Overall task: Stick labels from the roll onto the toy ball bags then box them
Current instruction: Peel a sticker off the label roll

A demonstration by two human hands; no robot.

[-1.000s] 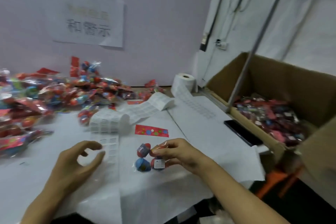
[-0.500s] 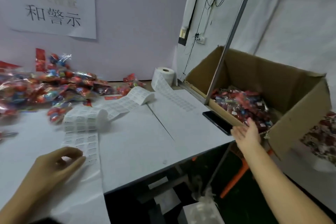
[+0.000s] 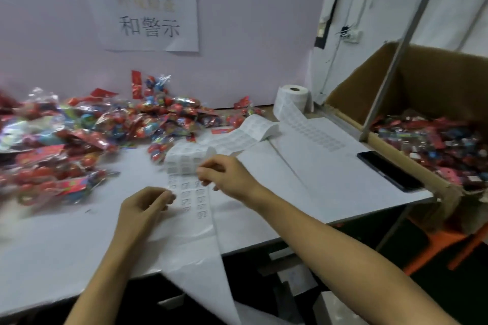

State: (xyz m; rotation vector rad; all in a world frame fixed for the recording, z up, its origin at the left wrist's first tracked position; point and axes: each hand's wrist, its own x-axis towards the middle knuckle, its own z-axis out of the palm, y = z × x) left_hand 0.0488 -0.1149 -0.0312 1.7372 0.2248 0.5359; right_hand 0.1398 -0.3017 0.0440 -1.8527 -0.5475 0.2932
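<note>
**Two hands on the label strip, next sticker coming off**

Both on the label strip (image 3: pixel 188 187) now, mid-desk towards the front edge. My left hand (image 3: pixel 142 208) pinches its near side, seemingly to pin the backing flat; my right hand (image 3: pixel 227 177) pinches a label at the far side, probably peeling. The roll (image 3: pixel 291 97) stands at the desk's back edge, feeding freely. Unlabelled toy ball bags (image 3: pixel 79 140) heap on the left; the box (image 3: pixel 396 82) sits off the right edge, within dropping reach.

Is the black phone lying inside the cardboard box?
No. The black phone lies on the white table at its right edge, beside the cardboard box, not in it.
</note>
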